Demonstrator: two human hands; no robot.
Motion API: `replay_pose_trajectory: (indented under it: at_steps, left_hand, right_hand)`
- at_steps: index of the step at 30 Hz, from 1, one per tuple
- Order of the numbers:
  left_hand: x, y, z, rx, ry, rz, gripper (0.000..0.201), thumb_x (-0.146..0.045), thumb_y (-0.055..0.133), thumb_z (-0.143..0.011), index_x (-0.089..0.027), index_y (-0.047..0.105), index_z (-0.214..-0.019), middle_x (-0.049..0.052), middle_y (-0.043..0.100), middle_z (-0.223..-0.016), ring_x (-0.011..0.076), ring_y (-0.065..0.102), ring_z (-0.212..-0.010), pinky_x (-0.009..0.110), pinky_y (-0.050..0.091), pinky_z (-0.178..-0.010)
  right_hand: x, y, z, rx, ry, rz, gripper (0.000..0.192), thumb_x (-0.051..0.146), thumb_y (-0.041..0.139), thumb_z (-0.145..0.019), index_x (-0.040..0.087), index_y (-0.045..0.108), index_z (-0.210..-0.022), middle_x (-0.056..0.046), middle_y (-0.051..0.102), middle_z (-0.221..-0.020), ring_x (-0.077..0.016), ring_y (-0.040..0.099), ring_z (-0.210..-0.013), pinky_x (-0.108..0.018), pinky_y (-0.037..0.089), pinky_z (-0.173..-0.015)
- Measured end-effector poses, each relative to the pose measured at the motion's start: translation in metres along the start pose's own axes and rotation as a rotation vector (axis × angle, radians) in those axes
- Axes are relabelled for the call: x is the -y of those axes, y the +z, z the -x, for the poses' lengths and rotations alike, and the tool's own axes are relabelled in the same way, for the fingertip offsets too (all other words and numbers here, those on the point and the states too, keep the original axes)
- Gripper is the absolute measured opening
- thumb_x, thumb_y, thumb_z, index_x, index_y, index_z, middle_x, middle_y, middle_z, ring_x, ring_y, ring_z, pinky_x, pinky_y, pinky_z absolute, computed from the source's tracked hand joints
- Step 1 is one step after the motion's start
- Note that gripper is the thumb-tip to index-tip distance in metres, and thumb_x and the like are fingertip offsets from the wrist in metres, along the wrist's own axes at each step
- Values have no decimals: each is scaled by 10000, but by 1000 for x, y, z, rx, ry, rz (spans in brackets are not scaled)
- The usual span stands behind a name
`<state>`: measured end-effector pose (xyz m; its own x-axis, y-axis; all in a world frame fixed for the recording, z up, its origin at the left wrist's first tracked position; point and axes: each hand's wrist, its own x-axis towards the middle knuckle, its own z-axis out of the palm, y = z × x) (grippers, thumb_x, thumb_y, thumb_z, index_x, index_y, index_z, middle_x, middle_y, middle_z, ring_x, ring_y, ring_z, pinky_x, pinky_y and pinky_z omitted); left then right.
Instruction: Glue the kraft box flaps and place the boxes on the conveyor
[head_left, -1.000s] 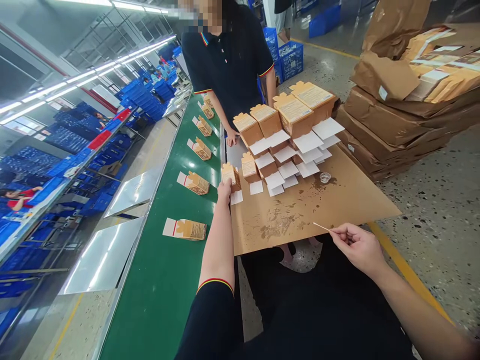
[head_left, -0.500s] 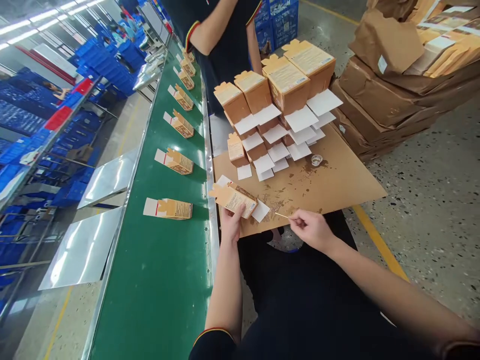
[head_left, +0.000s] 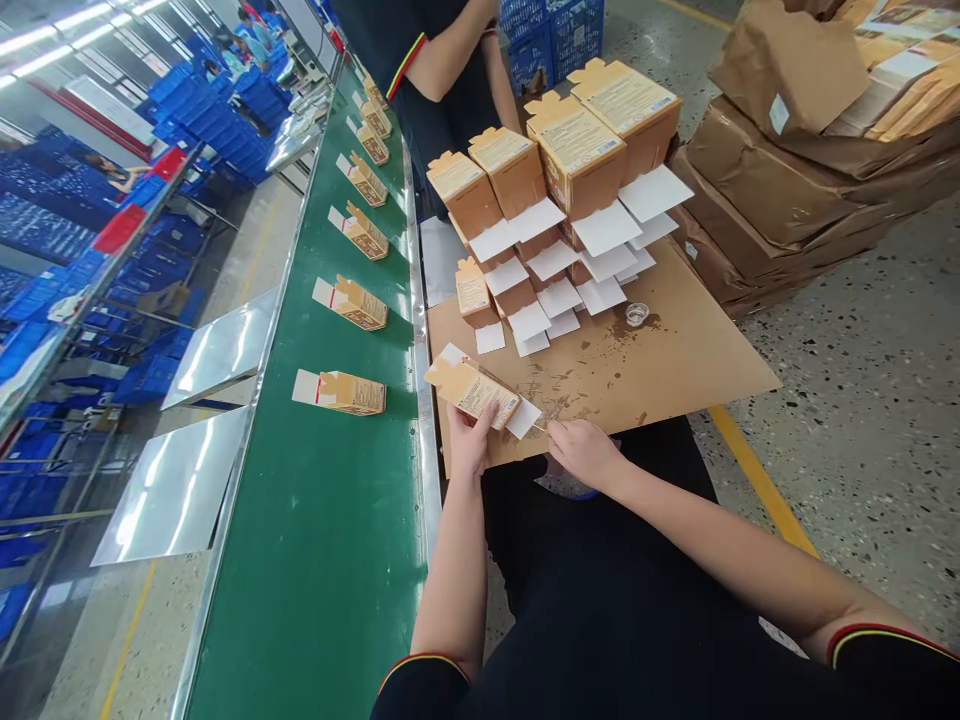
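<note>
My left hand (head_left: 470, 440) grips a brown printed carton (head_left: 472, 388) above the front left of the cardboard-covered table. The carton is tilted, and its white end flap (head_left: 523, 418) sticks out toward my right hand. Pinched in my right hand (head_left: 581, 450) is a thin pale stick (head_left: 539, 428), its tip at or very near the flap; whether they touch I cannot tell. Most of the stick is hidden by the fingers. Farther back on the table stand stacked cartons (head_left: 577, 150) with white flaps jutting forward. A small clear dish (head_left: 636, 315) sits to their right among dark wet spots.
A green conveyor belt (head_left: 322, 520) runs along my left with several cartons (head_left: 351, 392) in a row. A co-worker (head_left: 435, 60) stands beyond the stack. Brown paper-wrapped bundles (head_left: 795, 200) lie on the right. The cardboard sheet (head_left: 697, 350) has its edge near my lap.
My right hand has moved left, bringing the stick to the carton's white flap. My left hand still holds the carton. The co-worker's arm has lowered slightly.
</note>
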<state>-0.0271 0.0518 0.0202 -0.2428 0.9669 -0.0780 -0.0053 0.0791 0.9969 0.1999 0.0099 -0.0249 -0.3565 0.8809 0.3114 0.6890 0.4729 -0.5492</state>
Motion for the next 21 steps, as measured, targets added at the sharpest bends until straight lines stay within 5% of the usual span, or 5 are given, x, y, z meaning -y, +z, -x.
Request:
replay_pose_trajectory:
  at_steps: [6, 13, 21]
  left_hand:
    - [-4, 3, 6, 20, 12, -84, 828, -584, 1002, -801, -310, 566, -1449, 136, 756, -1438, 330, 713, -1455, 490, 615, -1199]
    - [16, 11, 28, -58, 98, -263, 900, -503, 1057, -673, -280, 491, -1337, 134, 729, -1336, 336, 768, -1293, 519, 620, -1148]
    - [20, 18, 35, -81, 108, -326, 882, -482, 1076, -669, -289, 545, -1346, 143, 742, -1312, 387, 780, -1266, 585, 637, -1128]
  right_hand:
    - [-6, -15, 2, -39, 76, -17, 254, 119, 535, -1042, 227, 589, -819, -3, 598, -658, -154, 514, -569, -293, 353, -621]
    - [-10, -59, 36, -295, 301, -307, 202, 290, 638, -1030, 244, 669, -835, 31, 577, -624, -127, 516, -534, -265, 447, -581]
    - [-7, -72, 56, -303, 459, -601, 395, 553, 745, -1011, 226, 722, -791, 8, 595, -609, -130, 521, -523, -262, 486, -520]
